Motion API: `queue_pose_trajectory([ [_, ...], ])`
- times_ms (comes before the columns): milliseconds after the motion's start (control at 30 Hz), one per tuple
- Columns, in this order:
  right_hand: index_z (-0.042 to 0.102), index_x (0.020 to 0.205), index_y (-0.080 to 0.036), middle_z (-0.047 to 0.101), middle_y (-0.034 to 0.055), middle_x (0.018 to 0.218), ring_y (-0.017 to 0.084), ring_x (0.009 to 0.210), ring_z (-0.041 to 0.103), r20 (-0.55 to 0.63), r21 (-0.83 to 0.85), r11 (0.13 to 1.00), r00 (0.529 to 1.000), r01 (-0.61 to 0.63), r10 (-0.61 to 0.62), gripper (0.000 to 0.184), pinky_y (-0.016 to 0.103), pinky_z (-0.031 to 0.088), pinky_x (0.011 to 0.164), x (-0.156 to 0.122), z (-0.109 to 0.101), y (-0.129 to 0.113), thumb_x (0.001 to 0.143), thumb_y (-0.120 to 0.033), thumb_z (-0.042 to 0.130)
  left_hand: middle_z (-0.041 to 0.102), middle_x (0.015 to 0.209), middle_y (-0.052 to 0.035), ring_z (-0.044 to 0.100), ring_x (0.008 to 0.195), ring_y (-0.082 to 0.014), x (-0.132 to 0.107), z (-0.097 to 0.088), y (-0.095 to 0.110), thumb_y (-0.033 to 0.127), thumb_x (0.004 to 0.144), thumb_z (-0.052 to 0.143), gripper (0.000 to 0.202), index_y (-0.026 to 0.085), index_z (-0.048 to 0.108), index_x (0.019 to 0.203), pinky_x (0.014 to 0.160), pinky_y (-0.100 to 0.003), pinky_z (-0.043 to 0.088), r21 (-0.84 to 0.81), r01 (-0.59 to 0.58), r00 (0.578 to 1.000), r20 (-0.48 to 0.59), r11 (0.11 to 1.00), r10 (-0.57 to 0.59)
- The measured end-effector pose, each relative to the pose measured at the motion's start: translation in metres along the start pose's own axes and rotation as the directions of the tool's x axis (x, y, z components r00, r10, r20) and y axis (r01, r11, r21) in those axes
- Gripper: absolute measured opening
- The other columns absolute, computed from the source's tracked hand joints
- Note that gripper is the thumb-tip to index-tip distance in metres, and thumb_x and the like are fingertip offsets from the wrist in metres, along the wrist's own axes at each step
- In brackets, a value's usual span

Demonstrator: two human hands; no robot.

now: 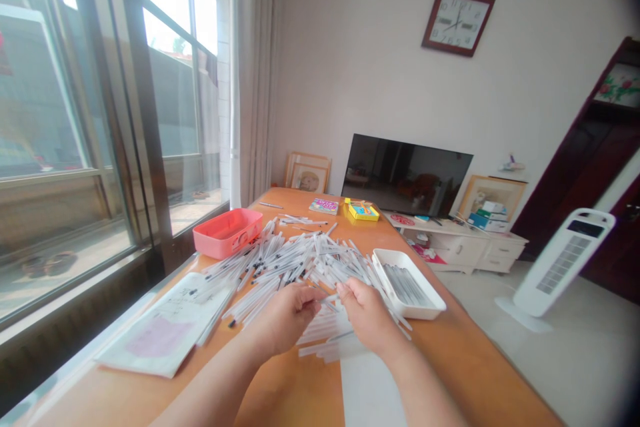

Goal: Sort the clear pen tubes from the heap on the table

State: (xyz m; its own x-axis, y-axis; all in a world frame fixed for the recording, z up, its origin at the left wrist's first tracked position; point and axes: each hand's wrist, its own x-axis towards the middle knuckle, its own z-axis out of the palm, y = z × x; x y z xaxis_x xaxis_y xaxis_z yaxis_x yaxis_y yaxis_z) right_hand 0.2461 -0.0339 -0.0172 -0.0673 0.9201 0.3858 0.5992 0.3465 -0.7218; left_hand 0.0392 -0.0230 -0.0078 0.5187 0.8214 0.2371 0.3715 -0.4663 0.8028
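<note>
Both my hands meet above the near side of a pile of clear pen barrels (295,260), some with black ends. My left hand (293,312) is closed, thumb against fingers, on one end of a slim clear pen (330,298). The other end sits in the pinch of my right hand (367,312). Fingers hide much of this pen, so I cannot tell whether it is one piece or two. Below my hands, more barrels lie loose over a white sheet (370,390). Right of the pile stands a white tray (436,310) holding a layer of thin grey sticks, perhaps refills.
A red plastic basket (213,247) stands at the table's left edge, with a printed paper packet (183,307) nearer me. Farther back lie a colourful booklet (324,205) and a yellow box (364,212). A white tower heater or fan (563,263) stands on the floor at right.
</note>
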Motion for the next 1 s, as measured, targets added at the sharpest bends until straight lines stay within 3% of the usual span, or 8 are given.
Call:
queue_pose_trajectory([
  [133,0.05,0.067,-0.022,0.051,-0.0017,0.059,0.016,0.059,0.047,-0.028,0.012,0.999,0.998,-0.052,0.052,0.044,0.028,0.034,0.055,0.002,0.003,0.003,0.097,-0.054,0.043,0.065,0.088,-0.007,0.058,0.084,-0.0207,0.001,0.001,0.003,0.031,0.09,0.049,0.029,0.018,0.074,0.094,0.071,-0.027,0.046,0.069,-0.012,0.999,-0.039,0.998,0.015],
  [433,0.052,0.067,-0.021,0.054,-0.0021,0.058,0.014,0.057,0.05,0.089,0.136,0.989,0.995,-0.061,0.049,0.046,0.027,0.038,0.057,-0.003,-0.007,-0.006,0.098,-0.054,0.042,0.067,0.084,-0.0042,0.057,0.078,-0.0186,0.001,0.005,-0.002,0.037,0.092,0.05,0.031,0.017,0.073,0.097,0.069,-0.026,0.045,-0.046,0.052,0.999,0.011,0.998,-0.052],
  [667,0.047,0.066,-0.022,0.05,-0.0034,0.058,0.014,0.058,0.047,0.016,0.147,0.988,0.999,-0.049,0.047,0.045,0.027,0.038,0.059,-0.001,-0.003,-0.007,0.097,-0.055,0.044,0.066,0.089,-0.0067,0.058,0.084,-0.0207,0.0,0.006,0.002,0.042,0.093,0.049,0.036,0.019,0.074,0.106,0.068,-0.026,0.046,0.018,0.007,0.998,-0.06,1.0,-0.006],
  [867,0.048,0.067,-0.022,0.05,-0.0036,0.058,0.014,0.056,0.046,-0.012,0.13,0.991,1.0,-0.024,0.026,0.045,0.027,0.036,0.056,-0.001,-0.005,-0.01,0.098,-0.055,0.043,0.065,0.078,-0.0042,0.056,0.069,-0.0163,-0.002,0.0,-0.002,0.055,0.095,0.042,0.047,0.016,0.068,0.088,0.061,-0.025,0.041,0.021,0.151,0.988,0.04,0.988,-0.152],
  [1000,0.048,0.065,-0.022,0.05,-0.0033,0.056,0.014,0.056,0.047,-0.027,0.139,0.99,0.999,-0.037,0.041,0.047,0.027,0.036,0.057,0.0,-0.004,-0.009,0.098,-0.055,0.043,0.063,0.074,-0.0016,0.054,0.067,-0.0148,-0.001,0.002,-0.004,0.051,0.095,0.046,0.041,0.017,0.065,0.085,0.06,-0.025,0.038,0.048,0.11,0.993,0.044,0.993,-0.113],
])
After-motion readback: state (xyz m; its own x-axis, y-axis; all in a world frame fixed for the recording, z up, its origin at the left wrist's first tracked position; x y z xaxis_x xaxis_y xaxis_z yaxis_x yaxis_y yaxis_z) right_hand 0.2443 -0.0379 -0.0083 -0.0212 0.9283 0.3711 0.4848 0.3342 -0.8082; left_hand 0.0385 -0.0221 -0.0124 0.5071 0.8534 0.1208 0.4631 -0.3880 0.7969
